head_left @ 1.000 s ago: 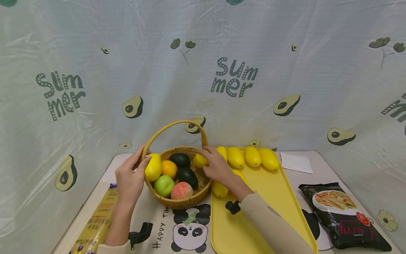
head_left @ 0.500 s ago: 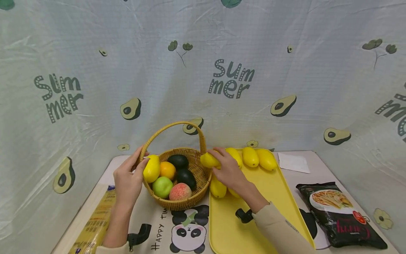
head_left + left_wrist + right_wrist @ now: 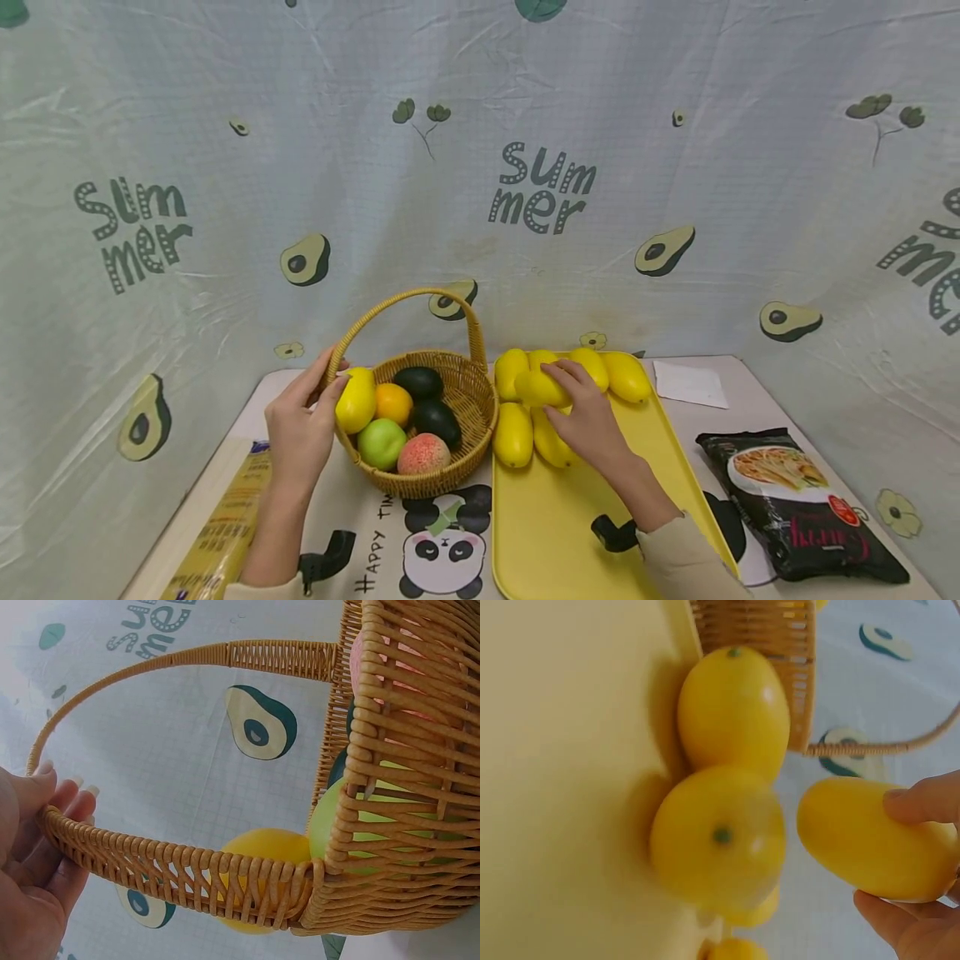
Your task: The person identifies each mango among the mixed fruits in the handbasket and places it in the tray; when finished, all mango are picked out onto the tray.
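My left hand grips the side of the handle of a wicker basket. The basket holds a yellow mango, an orange, a green apple, a peach and two dark avocados. In the left wrist view the thumb and fingers close round the handle. Over the yellow tray, my right hand holds another mango between thumb and fingers. The right wrist view has that held mango raised beside other mangoes.
Several mangoes line the tray's far end, with two in a nearer row. Right of the tray lie a black food packet and a white paper. A long yellow packet lies at the left. A printed curtain stands behind.
My right hand has brought the mango out of the basket, rightwards past its rim, and over the tray. My left hand stays on the handle.
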Demonstrator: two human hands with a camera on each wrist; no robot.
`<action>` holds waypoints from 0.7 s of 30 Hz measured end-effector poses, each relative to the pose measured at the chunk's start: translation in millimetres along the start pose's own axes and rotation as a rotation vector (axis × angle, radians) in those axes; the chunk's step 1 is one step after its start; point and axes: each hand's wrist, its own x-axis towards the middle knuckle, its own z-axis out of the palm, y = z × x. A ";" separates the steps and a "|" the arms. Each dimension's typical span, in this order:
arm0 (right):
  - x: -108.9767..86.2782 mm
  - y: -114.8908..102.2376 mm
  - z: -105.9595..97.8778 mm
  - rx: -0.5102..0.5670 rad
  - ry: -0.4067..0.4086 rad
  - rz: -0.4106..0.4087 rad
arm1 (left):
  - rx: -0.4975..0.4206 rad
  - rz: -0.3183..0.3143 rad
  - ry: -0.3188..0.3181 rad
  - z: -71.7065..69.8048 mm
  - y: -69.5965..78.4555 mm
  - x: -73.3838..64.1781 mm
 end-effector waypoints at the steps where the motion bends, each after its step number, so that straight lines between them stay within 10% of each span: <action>1: -2.1 3.3 -2.1 -0.003 0.011 0.006 | 0.004 -0.002 0.000 0.2 -0.2 -0.2; 21: -40.0 60.8 -23.7 -0.073 0.024 0.235 | -0.017 0.018 0.009 1.7 -1.7 0.5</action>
